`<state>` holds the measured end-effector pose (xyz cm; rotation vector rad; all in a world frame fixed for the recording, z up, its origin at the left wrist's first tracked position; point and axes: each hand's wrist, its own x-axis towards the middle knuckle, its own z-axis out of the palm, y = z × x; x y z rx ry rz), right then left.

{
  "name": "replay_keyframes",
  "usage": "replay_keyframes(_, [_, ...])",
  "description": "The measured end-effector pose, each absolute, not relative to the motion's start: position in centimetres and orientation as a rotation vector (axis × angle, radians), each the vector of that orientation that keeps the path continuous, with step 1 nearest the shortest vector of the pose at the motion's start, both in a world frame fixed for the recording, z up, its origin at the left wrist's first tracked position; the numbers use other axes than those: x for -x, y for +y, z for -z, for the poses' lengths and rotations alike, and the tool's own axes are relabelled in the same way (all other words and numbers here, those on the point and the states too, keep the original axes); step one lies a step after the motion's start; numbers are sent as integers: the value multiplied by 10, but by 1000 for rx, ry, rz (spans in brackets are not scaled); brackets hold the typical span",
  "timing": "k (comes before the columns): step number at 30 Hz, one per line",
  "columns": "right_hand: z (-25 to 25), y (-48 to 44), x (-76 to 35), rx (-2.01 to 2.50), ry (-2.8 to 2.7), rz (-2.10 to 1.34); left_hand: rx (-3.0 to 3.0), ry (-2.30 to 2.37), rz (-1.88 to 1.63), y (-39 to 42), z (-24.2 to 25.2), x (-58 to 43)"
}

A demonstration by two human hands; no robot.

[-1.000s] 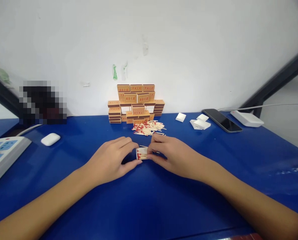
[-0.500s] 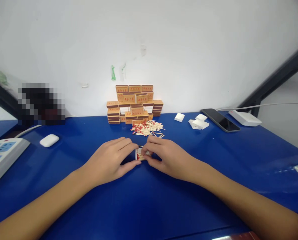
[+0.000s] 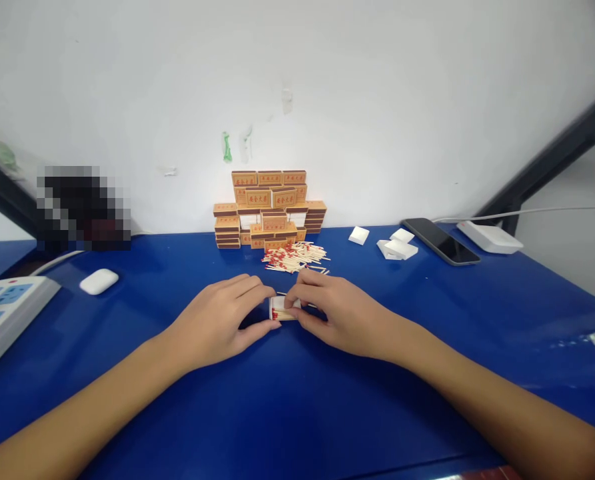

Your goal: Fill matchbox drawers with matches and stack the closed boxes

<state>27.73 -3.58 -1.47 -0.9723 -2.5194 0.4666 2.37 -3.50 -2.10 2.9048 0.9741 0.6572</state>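
- my left hand (image 3: pixel 230 313) grips the left end of the white tray (image 3: pixel 278 303) between thumb and fingers
- tray sits mid-table, red-tipped matches (image 3: pixel 284 316) in its near side
- my right hand (image 3: pixel 334 308) has fingertips at the tray's right part; can't tell if they pinch a match
- loose match pile (image 3: pixel 295 256) just beyond, matchbox stack (image 3: pixel 270 198) at far wall
- phone (image 3: pixel 441 241) far right

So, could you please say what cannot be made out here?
All in the head view:
Part of the white tray: hidden by the right hand.
Rest of power strip: cut off by left edge.
Dark object: blurred by pixelation.
Match pile: count unclear through overlap.
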Motion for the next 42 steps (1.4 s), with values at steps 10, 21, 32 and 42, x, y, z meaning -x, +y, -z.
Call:
replay_keyframes(10, [9, -18, -295, 1206, -2535, -341, -2663, 1167, -395, -29, 4, -13])
replay_keyframes(21, [2, -24, -295, 1208, -2581, -418, -2625, 1122, -320, -35, 5, -20])
replay_keyframes(32, [4, -21, -298, 1343, -2615, -525, -2626, 1108, -308, -36, 5, -21])
replay_keyframes(42, [3, -21, -301, 1340, -2614, -591, -2653, 1054, -373, -38, 7, -24])
